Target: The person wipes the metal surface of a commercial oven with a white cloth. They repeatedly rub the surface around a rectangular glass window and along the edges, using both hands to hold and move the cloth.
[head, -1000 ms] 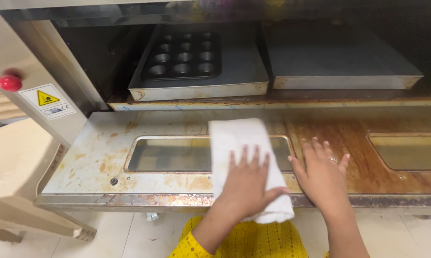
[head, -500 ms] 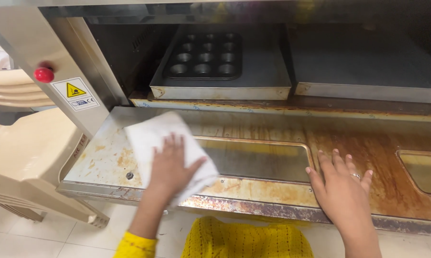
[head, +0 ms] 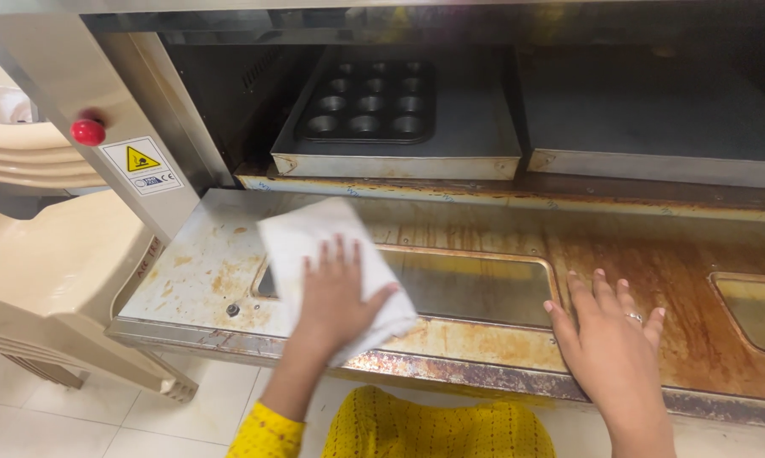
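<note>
My left hand [head: 336, 293] lies flat, fingers spread, pressing a folded white cloth [head: 306, 233] onto the open oven door [head: 197, 271]. The door is a stained, rust-marked metal panel with a glass window [head: 467, 287], and the cloth covers the window's left end. My right hand [head: 613, 339], wearing a ring, rests palm-down with fingers apart on the brown-stained part of the door, to the right of that window. It holds nothing.
Inside the oven sit a dark muffin tin [head: 369, 102] on a metal tray [head: 399, 161] and a second tray [head: 653, 165] to the right. A red knob [head: 87, 131] and a yellow warning sticker [head: 142, 159] mark the left frame. Stacked beige plastic chairs [head: 43, 254] stand at left.
My left hand swept the cloth from the middle of the door to its left end, then back a little rightward. My right hand stayed planted.
</note>
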